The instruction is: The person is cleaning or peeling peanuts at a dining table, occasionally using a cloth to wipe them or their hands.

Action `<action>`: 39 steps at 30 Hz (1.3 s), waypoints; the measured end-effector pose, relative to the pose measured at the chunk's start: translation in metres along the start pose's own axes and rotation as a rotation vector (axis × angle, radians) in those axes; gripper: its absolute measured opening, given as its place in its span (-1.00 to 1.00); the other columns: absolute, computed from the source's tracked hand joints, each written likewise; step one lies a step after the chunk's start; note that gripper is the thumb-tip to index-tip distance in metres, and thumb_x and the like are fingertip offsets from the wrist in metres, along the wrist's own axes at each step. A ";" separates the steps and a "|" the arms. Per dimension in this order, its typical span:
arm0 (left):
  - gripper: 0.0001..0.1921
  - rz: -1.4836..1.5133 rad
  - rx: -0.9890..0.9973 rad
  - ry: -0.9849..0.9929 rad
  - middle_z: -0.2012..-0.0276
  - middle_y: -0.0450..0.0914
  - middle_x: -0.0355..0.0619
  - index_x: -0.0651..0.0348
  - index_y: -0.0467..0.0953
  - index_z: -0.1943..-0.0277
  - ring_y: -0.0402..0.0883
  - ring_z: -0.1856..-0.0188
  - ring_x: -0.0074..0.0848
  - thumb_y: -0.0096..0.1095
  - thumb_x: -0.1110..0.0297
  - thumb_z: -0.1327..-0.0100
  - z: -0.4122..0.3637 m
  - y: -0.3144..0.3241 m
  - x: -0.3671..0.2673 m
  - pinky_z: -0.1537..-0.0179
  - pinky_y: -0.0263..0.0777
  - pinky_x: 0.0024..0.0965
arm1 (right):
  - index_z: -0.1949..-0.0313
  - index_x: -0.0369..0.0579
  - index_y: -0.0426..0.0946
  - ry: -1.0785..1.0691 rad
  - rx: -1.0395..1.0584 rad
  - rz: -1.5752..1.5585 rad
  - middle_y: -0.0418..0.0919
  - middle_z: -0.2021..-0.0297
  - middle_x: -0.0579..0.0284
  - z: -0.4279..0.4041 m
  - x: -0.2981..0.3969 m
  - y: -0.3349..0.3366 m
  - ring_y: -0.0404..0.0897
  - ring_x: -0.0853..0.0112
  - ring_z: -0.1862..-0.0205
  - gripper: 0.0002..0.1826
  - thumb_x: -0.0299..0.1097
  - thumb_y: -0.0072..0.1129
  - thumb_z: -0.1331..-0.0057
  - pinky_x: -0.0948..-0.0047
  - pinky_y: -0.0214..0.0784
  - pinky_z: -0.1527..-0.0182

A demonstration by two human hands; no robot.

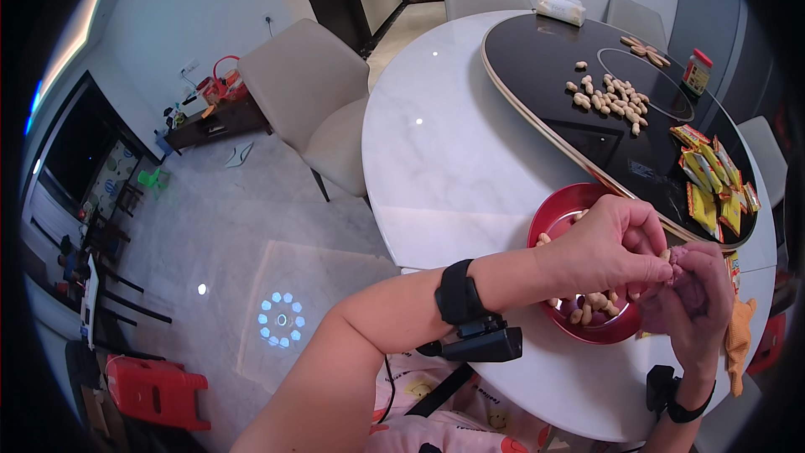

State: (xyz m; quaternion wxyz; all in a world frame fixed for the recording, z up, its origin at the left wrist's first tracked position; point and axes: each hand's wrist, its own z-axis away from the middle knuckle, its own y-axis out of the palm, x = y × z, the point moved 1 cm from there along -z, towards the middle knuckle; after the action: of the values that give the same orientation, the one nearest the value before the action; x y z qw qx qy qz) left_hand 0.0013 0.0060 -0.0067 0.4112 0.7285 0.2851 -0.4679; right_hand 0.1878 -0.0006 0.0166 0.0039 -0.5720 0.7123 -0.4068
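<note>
My left hand point(613, 242) reaches over a red bowl point(542, 207) and pinches a pale peanut point(665, 255) between thumb and fingertips. Close against it, my right hand point(701, 302) grips a crumpled pinkish-purple cloth point(688, 289), which touches the peanut. Unshelled peanuts point(588, 311) lie in the bowl, partly hidden beneath my left hand and wrist. Past the bowl, a larger pile of peanuts point(613, 100) rests on the black glass panel point(528, 63).
Yellow-wrapped packets point(710, 182) and a red-lidded jar point(697, 72) stand on the panel. A tissue pack point(561, 9) sits at its far edge. An orange cloth point(739, 343) hangs at the right of the white marble table point(427, 170). A beige chair point(314, 94) stands left.
</note>
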 end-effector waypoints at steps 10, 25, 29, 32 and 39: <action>-0.81 0.021 0.048 0.032 0.33 0.65 -0.09 0.36 0.51 0.14 0.66 0.32 -0.57 0.27 0.52 -0.20 -0.001 -0.002 0.001 0.31 0.55 -0.57 | 0.24 -0.27 0.47 0.017 -0.013 0.012 0.45 0.28 0.04 -0.001 0.002 -0.005 0.49 0.38 0.29 -0.70 -0.74 0.15 0.03 0.51 0.35 0.24; -0.84 -0.075 -0.003 0.012 0.31 0.64 -0.10 0.39 0.51 0.17 0.63 0.28 -0.60 0.22 0.62 -0.16 -0.003 0.001 0.003 0.23 0.52 -0.56 | 0.27 -0.24 0.49 -0.092 0.023 0.051 0.46 0.33 0.02 0.001 0.011 -0.003 0.48 0.36 0.35 -0.74 -0.72 0.16 0.00 0.50 0.35 0.32; -0.84 -0.127 0.040 0.051 0.30 0.64 -0.09 0.39 0.50 0.18 0.63 0.27 -0.58 0.20 0.63 -0.16 -0.004 -0.001 0.005 0.22 0.52 -0.56 | 0.27 -0.24 0.51 -0.073 0.019 0.094 0.45 0.37 0.06 -0.002 0.007 -0.003 0.47 0.36 0.38 -0.72 -0.70 0.20 0.04 0.51 0.30 0.38; -0.85 -0.082 0.026 0.044 0.30 0.64 -0.09 0.39 0.50 0.19 0.63 0.27 -0.59 0.20 0.62 -0.16 -0.003 -0.002 0.002 0.22 0.52 -0.56 | 0.26 -0.25 0.51 -0.076 -0.003 0.112 0.45 0.36 0.07 -0.002 0.006 -0.005 0.47 0.37 0.38 -0.73 -0.71 0.19 0.01 0.52 0.31 0.36; -0.84 -0.074 0.054 0.076 0.31 0.62 -0.12 0.36 0.50 0.17 0.62 0.28 -0.62 0.21 0.61 -0.17 -0.001 0.003 0.001 0.23 0.52 -0.58 | 0.23 -0.32 0.47 0.012 -0.113 0.094 0.47 0.34 0.08 -0.005 -0.005 -0.014 0.51 0.39 0.31 -0.77 -0.78 0.07 -0.10 0.48 0.38 0.25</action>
State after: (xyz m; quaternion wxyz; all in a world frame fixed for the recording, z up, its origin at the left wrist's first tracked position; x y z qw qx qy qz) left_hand 0.0049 0.0057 -0.0059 0.3626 0.7455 0.3146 -0.4623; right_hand 0.1984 0.0064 0.0257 -0.0137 -0.5347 0.7602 -0.3687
